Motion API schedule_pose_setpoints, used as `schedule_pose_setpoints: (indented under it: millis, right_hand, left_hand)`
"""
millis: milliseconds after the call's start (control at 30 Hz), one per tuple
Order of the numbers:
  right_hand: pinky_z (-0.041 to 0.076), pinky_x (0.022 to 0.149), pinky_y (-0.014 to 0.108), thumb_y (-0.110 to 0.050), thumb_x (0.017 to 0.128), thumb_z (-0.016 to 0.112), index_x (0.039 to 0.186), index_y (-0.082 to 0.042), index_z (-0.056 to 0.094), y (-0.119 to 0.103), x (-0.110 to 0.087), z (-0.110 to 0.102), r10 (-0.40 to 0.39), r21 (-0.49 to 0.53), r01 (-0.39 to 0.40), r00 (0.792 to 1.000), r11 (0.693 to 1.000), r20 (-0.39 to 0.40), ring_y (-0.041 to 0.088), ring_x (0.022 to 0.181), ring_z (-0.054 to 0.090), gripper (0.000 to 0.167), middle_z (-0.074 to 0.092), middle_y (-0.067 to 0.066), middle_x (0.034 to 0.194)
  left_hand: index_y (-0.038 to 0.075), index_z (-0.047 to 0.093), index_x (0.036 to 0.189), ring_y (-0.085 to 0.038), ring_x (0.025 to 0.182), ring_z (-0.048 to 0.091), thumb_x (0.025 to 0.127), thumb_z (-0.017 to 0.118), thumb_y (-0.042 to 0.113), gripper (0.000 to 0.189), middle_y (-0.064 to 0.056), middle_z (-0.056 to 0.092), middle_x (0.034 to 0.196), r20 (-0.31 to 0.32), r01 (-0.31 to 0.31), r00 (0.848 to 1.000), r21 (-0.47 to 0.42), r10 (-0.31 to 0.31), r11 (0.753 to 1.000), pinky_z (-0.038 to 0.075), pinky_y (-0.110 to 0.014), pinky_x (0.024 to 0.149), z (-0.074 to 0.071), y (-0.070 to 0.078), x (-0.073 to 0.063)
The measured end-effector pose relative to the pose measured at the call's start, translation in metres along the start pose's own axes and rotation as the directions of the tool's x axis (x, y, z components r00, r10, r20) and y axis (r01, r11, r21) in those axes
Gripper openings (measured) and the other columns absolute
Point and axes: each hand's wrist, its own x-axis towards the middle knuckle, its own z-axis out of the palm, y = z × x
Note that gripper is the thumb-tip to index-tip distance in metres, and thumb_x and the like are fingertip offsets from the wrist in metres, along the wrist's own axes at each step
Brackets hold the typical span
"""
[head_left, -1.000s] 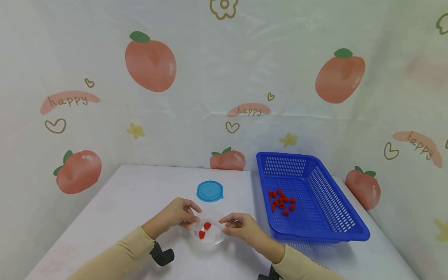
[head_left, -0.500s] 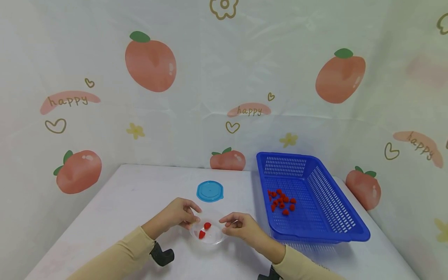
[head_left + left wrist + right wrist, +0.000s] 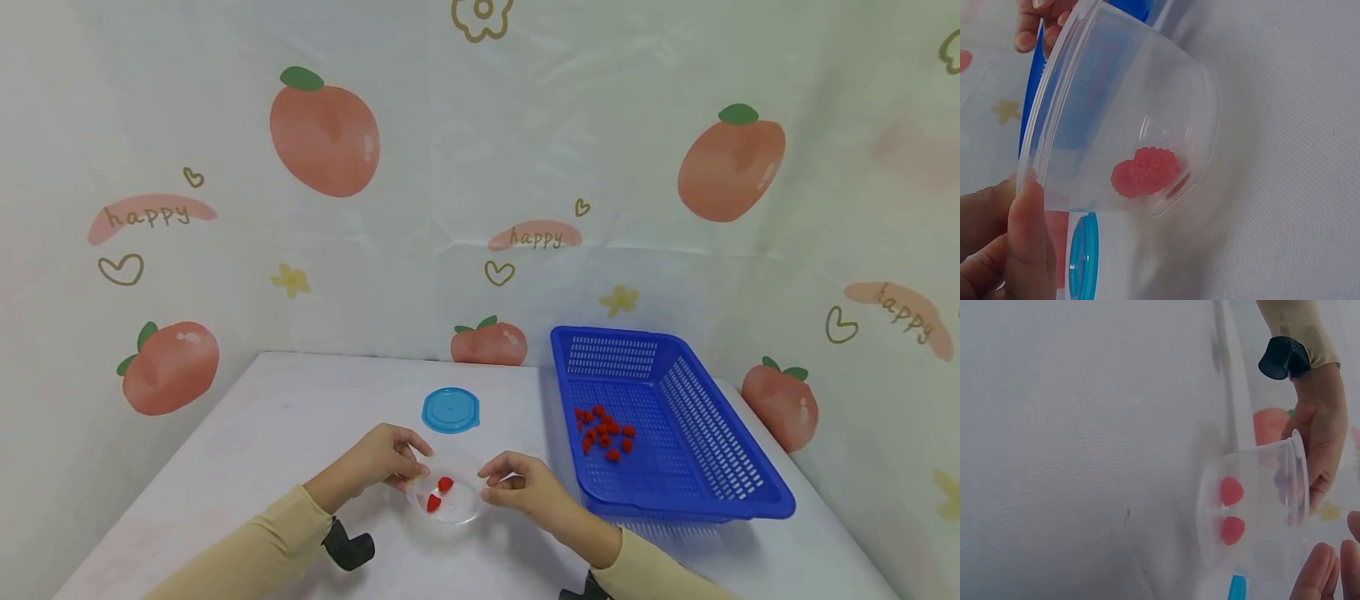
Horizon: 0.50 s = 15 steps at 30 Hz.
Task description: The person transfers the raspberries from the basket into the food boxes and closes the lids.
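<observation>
A clear plastic bowl (image 3: 467, 503) stands on the white table, with two red raspberries (image 3: 446, 484) lying at its bottom. My left hand (image 3: 388, 458) pinches the bowl's left rim between thumb and fingers; the left wrist view shows the thumb on the rim and the raspberries (image 3: 1154, 170) through the wall. At the opposite side, my right hand (image 3: 527, 490) hovers just off the rim with loosely bent fingers and nothing in its grasp. In the right wrist view its fingertips (image 3: 1315, 569) are beside the bowl (image 3: 1266, 506).
A blue lid (image 3: 450, 410) lies flat on the table behind the bowl. To the right stands a large blue basket (image 3: 693, 507), with several more raspberries (image 3: 604, 435) gathered at its left side. A printed cloth (image 3: 420, 167) hangs behind the table.
My right hand has drawn slightly to the right, away from the bowl's rim. The left hand, the bowl and its two raspberries have stayed in place.
</observation>
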Motion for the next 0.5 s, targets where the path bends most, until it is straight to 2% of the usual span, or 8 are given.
schedule_pose_setpoints:
  millis: [267,500]
  right_hand:
    - [0.052,0.071,0.019,-0.007,0.087,0.070,0.110,0.005,0.062,-0.014,-0.012,-0.005,-0.003,-0.018,0.003,1.000,1.000,0.010,0.015,0.082,0.059,0.027,0.060,0.007,0.094]
    - [0.053,0.076,0.020,-0.011,0.087,0.070,0.111,0.002,0.062,-0.033,-0.025,-0.012,-0.041,-0.019,0.042,0.998,0.999,0.049,0.017,0.088,0.060,0.028,0.058,0.007,0.098]
  left_hand:
    - [0.002,0.069,0.104,-0.014,0.052,0.056,0.080,0.078,0.009,0.027,-0.007,0.057,0.070,-0.008,0.005,1.000,0.008,-0.005,1.000,0.055,-0.022,0.054,0.001,0.001,0.001]
    - [0.003,0.069,0.104,-0.014,0.052,0.056,0.080,0.078,0.009,0.027,-0.006,0.058,0.069,-0.005,0.004,1.000,0.013,-0.004,1.000,0.055,-0.022,0.054,0.000,0.000,0.000]
